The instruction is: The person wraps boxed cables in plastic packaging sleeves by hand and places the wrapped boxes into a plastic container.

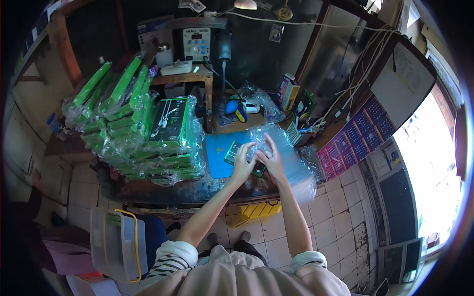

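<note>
My left hand and my right hand are close together above the work table, fingers bent inward. Between them is a crinkled clear plastic bag, which the fingers of both hands pinch. Under my hands lies a black box with green edges, partly covered by my fingers. The box rests on a blue mat. To the right, flat clear plastic bags spread over the table's edge.
Plastic-wrapped green-and-black boxes are stacked high on the left. Behind stands a small wooden shelf with a control unit. A pen holder is at the right. Below are a yellow case and a clear bin.
</note>
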`<state>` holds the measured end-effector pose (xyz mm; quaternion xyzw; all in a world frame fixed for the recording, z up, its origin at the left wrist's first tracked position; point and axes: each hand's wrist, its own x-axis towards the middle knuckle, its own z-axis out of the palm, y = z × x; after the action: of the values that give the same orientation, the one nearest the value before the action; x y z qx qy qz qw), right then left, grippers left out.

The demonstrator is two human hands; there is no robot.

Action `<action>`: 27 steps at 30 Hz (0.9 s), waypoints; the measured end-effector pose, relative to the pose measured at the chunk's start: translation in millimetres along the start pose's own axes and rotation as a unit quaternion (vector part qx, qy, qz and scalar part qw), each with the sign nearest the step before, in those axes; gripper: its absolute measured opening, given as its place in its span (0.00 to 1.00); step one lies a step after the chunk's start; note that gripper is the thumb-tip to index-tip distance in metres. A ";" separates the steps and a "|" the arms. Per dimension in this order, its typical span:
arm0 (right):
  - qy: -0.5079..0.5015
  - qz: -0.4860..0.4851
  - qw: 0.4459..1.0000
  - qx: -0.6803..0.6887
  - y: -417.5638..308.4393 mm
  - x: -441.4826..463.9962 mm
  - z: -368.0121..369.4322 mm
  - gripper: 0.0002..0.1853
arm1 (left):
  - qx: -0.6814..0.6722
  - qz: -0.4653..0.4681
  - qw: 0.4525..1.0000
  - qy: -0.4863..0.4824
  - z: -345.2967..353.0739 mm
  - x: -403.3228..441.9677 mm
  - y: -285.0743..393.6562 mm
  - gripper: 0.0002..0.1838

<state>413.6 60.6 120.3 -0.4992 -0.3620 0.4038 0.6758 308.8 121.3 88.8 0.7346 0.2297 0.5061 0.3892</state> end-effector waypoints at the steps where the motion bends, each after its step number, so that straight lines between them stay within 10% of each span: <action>1: -0.015 -0.046 0.996 -0.070 6.6 2.3 -6.5 0.35 | -0.026 -0.014 0.999 -0.030 5.0 -2.0 -1.3 0.19; 5: 0.051 -0.066 0.985 -0.149 14.1 11.5 -32.2 0.24 | -0.333 -0.164 0.923 -0.105 22.1 0.3 -8.7 0.27; 9: 0.116 -0.047 0.985 -0.122 16.4 20.8 -62.6 0.16 | -0.008 -0.112 0.994 -0.007 28.9 18.8 -9.0 0.32; 16: 0.055 -0.110 0.978 -0.168 27.5 55.0 -105.3 0.23 | -0.142 -0.166 0.971 -0.096 62.0 54.7 -26.6 0.15; 19: 0.053 -0.303 0.880 -0.363 21.6 59.2 -105.6 0.28 | -0.123 -0.167 0.972 -0.107 73.3 58.1 -33.7 0.11; 24: 0.072 -0.215 0.928 -0.296 21.1 68.6 -118.8 0.18 | -0.191 -0.164 0.967 -0.041 89.2 68.5 -27.3 0.08; 27: 0.191 -0.168 0.916 -0.310 27.1 72.0 -130.2 0.13 | 0.039 -0.042 0.996 -0.074 83.5 87.1 -37.4 0.10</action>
<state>554.5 80.9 69.2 -0.6834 -0.4113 0.0490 0.6012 421.2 178.8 92.5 0.7743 0.2506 0.4245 0.3968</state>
